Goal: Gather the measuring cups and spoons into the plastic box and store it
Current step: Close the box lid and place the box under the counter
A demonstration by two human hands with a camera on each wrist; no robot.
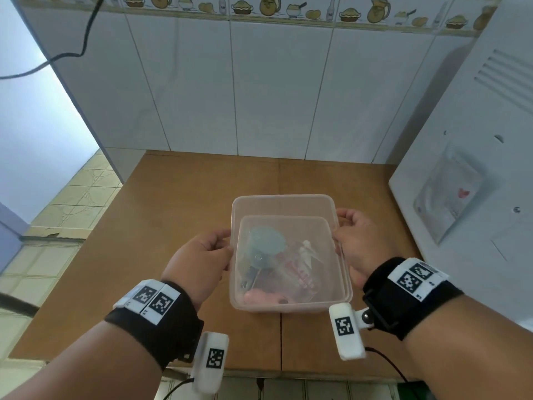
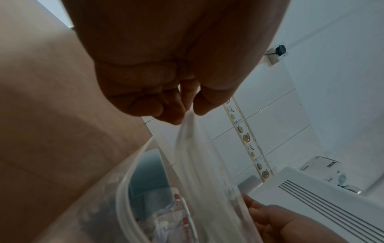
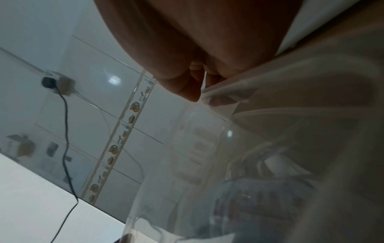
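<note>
A clear plastic box [image 1: 288, 201] sits over the middle of the wooden counter [image 1: 173, 226]; I cannot tell whether it rests on it. Inside lie a teal measuring cup [image 1: 266, 241], a clear cup with red marks [image 1: 300, 272] and white spoons [image 1: 305, 248]. My left hand [image 1: 222, 246] pinches the box's left edge. My right hand [image 1: 344, 229] grips the right edge. In the left wrist view my left hand's fingers [image 2: 176, 115] pinch a translucent lid [image 2: 197, 164] above the teal cup [image 2: 145, 172]. In the right wrist view my right hand [image 3: 199, 92] holds the box rim [image 3: 220, 92].
A white appliance [image 1: 476, 168] stands close on the right of the counter. White wall tiles [image 1: 259, 96] close off the back. A black cable [image 1: 86, 39] hangs at the upper left. The counter's front edge [image 1: 259, 368] is near my wrists.
</note>
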